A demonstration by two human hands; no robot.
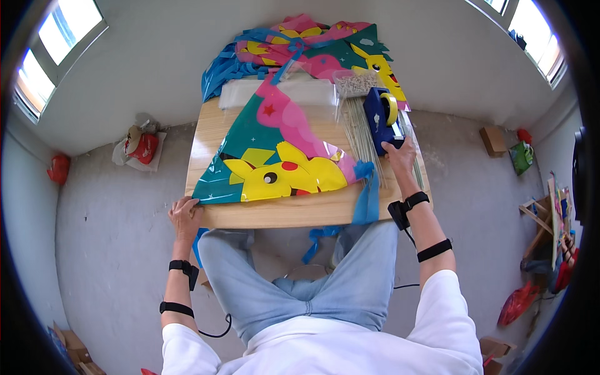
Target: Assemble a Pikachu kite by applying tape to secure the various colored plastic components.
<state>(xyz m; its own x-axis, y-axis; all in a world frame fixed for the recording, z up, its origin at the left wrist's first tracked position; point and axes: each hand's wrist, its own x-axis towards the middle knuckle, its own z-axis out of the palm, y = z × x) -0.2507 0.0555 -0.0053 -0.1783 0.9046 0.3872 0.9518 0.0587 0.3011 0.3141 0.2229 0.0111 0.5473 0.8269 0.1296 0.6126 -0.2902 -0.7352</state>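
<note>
A triangular kite sheet (pixel 300 172) in green, pink and yellow, printed with a cartoon figure, lies on the wooden table. At its lower left corner my left hand (pixel 185 219) is closed, fingers pinching the corner by the table's edge. My right hand (pixel 402 161) grips the near end of a dark blue tape dispenser (pixel 379 119) holding a yellow-cored roll (pixel 390 109). Whether its fingers also pinch the tape's end I cannot tell. Blue ribbon (pixel 367 200) is bunched at the sheet's right corner and hangs over the front edge.
Thin sticks (pixel 357 128) lie left of the dispenser, below a clear box of small pale pieces (pixel 357 82). Clear plastic sheets (pixel 240 94) lie behind the kite sheet. More printed sheets (pixel 325 62) and blue ribbons (pixel 219 72) are heaped at the table's far end.
</note>
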